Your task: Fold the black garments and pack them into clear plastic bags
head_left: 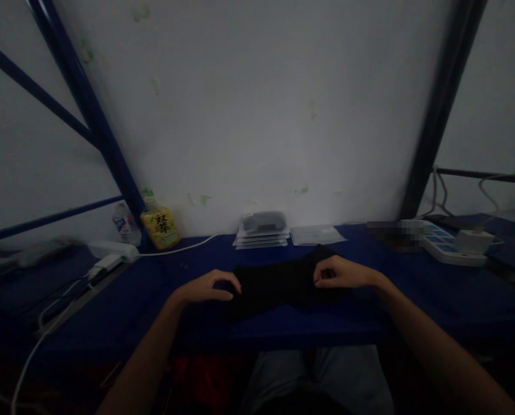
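Note:
A black cloth lies spread on the blue tabletop, its details lost in the dim light. At the cloth's left edge is my left hand, with thumb and index finger apart and a gap showing between them. Over the right part of the cloth, my right hand has its fingers curled in, thumb and fingertips close together on the black fabric. Whether a fold is pinched there is hard to see.
Behind the cloth are stacked papers with a dark case and a flat white packet. A yellow bottle, a clear bottle and a power strip stand left; a white-blue box lies right.

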`<state>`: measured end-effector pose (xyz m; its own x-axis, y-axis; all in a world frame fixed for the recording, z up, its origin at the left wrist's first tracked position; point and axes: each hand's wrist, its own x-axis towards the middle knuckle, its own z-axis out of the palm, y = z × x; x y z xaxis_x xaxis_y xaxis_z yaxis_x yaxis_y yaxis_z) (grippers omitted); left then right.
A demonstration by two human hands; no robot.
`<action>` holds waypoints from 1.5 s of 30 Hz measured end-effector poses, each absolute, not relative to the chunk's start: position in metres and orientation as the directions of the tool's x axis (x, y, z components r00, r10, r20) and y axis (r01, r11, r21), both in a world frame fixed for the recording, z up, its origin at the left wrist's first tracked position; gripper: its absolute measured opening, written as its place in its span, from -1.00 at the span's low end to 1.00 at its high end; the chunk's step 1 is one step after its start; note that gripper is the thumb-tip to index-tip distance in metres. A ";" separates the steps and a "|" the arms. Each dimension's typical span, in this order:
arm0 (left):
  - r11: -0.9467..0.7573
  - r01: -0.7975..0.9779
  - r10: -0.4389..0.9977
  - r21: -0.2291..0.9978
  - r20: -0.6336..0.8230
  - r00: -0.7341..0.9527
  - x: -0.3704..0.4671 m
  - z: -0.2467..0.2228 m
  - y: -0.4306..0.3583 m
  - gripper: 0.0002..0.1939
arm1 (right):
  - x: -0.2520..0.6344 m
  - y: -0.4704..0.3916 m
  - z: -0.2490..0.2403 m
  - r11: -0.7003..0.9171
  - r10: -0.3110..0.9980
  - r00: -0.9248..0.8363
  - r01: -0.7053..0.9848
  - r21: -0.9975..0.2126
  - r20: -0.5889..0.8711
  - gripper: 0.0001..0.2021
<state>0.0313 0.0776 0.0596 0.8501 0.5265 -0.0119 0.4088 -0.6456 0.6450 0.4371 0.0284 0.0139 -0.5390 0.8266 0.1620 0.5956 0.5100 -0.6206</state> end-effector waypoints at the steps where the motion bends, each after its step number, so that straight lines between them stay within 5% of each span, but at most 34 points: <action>1: -0.625 0.418 0.535 0.659 -0.027 0.844 0.027 0.058 0.076 -0.73 | 0.443 0.029 0.011 0.465 0.873 -0.449 0.648 -0.604 0.190 -0.68; 5: -0.545 0.564 0.763 0.621 0.087 0.641 0.012 0.042 0.081 -0.68 | 0.476 0.041 -0.004 -0.001 0.954 0.147 0.875 -0.484 0.263 -0.61; 7: -0.532 0.640 0.796 0.554 0.072 0.600 0.010 0.033 0.084 -0.68 | 0.488 0.044 -0.013 -0.154 0.958 0.235 0.905 -0.396 0.166 -0.61; 12: -0.631 0.594 0.701 0.500 0.039 0.712 0.025 0.028 0.069 -0.73 | 0.484 0.046 -0.013 -0.129 0.979 0.173 0.933 -0.337 0.106 -0.81; 16: -0.647 0.533 0.651 0.545 0.031 0.758 0.045 0.029 0.045 -0.71 | 0.455 0.039 0.021 -0.090 0.929 0.197 0.941 -0.326 0.314 -0.81; 20: -0.701 0.432 0.576 0.567 0.094 0.812 0.065 0.024 0.026 -0.74 | 0.404 0.019 0.038 0.115 0.852 0.004 0.974 -0.194 0.523 -0.84; 25: -0.741 0.425 0.569 0.520 0.151 0.808 0.075 0.017 0.018 -0.82 | 0.354 -0.002 0.011 0.358 0.872 -0.329 0.934 -0.014 0.362 -0.90; 29: -0.757 0.417 0.565 0.503 0.185 0.804 0.073 0.015 0.017 -0.85 | 0.365 0.000 0.005 0.492 0.840 -0.431 0.861 -0.128 0.331 -0.80; 31: -0.760 0.415 0.565 0.499 0.192 0.803 0.073 0.014 0.016 -0.86 | 0.384 0.005 0.011 0.453 0.851 -0.351 0.868 -0.205 0.391 -0.73; 34: -0.763 0.419 0.565 0.493 0.193 0.802 0.076 0.015 0.015 -0.87 | 0.417 0.016 0.014 0.154 0.916 -0.048 0.959 -0.239 0.399 -0.69; 37: -0.770 0.404 0.551 0.493 0.197 0.811 0.083 0.015 0.011 -0.86 | 0.442 0.026 0.005 0.003 0.981 0.042 0.974 -0.228 0.192 -0.62; 40: -0.779 0.378 0.530 0.500 0.203 0.823 0.093 0.015 0.006 -0.85 | 0.450 0.033 0.001 0.000 0.998 0.015 0.970 -0.242 0.060 -0.81; 45: -0.803 0.353 0.491 0.481 0.197 0.849 0.118 0.016 -0.002 -0.74 | 0.432 0.026 0.030 -0.044 0.961 0.086 0.985 -0.164 0.263 -0.88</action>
